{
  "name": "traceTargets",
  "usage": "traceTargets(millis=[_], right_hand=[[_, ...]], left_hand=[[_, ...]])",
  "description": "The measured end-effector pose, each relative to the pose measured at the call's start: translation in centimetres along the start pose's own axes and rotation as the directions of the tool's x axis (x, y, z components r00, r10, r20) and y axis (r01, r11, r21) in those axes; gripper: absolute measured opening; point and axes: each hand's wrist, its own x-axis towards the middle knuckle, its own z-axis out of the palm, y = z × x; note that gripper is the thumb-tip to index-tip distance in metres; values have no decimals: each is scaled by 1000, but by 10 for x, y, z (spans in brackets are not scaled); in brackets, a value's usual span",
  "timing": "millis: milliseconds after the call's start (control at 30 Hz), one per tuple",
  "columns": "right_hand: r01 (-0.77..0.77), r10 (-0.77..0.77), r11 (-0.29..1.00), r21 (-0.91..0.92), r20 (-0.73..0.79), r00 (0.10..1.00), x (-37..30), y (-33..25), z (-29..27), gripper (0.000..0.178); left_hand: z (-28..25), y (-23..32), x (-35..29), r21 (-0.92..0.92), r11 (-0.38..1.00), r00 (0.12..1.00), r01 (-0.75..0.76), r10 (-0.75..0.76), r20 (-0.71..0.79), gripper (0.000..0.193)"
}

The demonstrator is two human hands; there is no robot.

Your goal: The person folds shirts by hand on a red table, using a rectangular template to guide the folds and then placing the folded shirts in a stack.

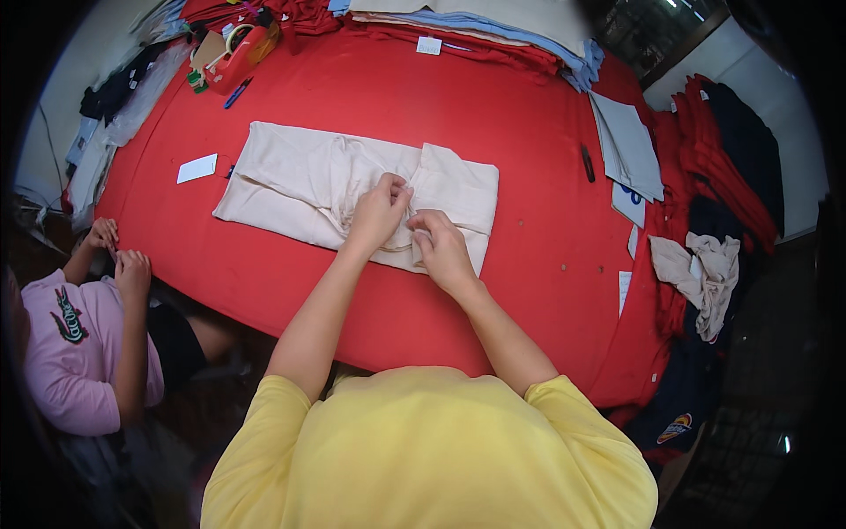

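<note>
A folded beige garment [291, 176] lies across the red-covered table [529, 326], with loose creases gathered at its middle. My left hand [381, 212] is closed in a pinch on the cloth there. Just right of it, my right hand [441, 249] has its thumb and fingers drawn together at the same gathered fabric. What exactly sits between the fingertips is too small to make out, apart from the cloth. A white tag [196, 168] rests on the table beside the garment's left end, joined to it by a dark string.
At the far left stand a red tape dispenser [238, 62] and a blue pen [236, 93]. Folded clothes [493, 26] are stacked along the back. A dark slim tool [588, 163], papers [627, 145] and a crumpled beige cloth [705, 273] lie right. Another person [84, 353] sits left.
</note>
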Motion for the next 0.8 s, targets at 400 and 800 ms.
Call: traceTargets(millis=[400, 800], right_hand=[[-188, 185, 982, -8, -159, 970, 7, 29, -79, 18], [63, -96, 972, -227, -137, 986, -8, 51, -55, 12]], left_hand=[[-36, 43, -4, 236, 971, 996, 29, -47, 72, 35], [-17, -9, -2, 518, 838, 975, -170, 218, -32, 38]])
